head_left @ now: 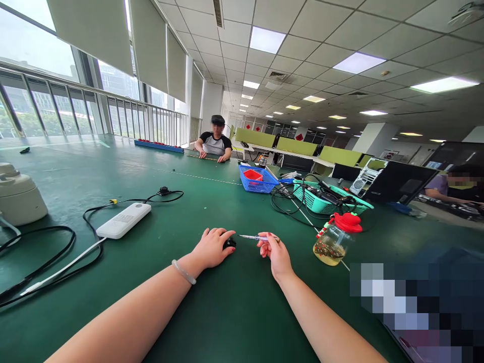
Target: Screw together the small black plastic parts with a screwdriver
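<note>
My left hand [212, 248] rests on the green table [234, 307], its fingers curled over a small black object [229, 243] that it presses down. My right hand [275, 253] pinches a thin tool with a clear handle [257, 237]; the metal tip points left toward the black object and stops just short of it. A pale bracelet [184, 271] circles my left wrist.
A glass jar with a red lid [335, 239] stands right of my hands. A white power strip [124, 220] with cables lies to the left, a white appliance [18, 196] at the far left. Blue [257, 181] and green baskets [321, 199] sit behind. A person [215, 143] sits across the table.
</note>
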`<state>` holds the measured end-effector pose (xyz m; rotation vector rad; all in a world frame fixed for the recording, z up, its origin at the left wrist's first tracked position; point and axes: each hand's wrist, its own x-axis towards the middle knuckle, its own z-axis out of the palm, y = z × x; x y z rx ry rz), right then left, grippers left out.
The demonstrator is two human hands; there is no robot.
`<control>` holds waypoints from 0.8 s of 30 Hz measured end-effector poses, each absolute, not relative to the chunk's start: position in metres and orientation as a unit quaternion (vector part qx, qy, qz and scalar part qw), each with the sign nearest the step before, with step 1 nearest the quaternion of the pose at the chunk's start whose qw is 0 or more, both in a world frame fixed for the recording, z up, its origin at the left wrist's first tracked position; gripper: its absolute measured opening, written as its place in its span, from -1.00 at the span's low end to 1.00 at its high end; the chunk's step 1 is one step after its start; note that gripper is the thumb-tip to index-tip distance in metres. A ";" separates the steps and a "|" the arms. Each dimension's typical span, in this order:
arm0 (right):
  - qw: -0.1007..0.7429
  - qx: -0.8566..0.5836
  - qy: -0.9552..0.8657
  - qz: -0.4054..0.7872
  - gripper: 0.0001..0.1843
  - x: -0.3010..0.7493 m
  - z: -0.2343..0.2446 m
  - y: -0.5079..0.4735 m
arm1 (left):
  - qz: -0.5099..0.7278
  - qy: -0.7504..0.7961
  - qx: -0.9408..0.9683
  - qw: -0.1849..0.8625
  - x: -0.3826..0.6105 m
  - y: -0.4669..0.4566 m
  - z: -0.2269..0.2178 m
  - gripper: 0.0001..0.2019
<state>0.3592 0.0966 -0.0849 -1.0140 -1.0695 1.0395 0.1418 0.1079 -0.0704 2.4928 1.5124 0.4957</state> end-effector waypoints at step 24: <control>0.650 -0.423 -0.434 0.458 -0.50 0.362 -0.086 0.103 | 0.119 0.551 0.826 0.000 0.145 0.076 -0.058 -0.61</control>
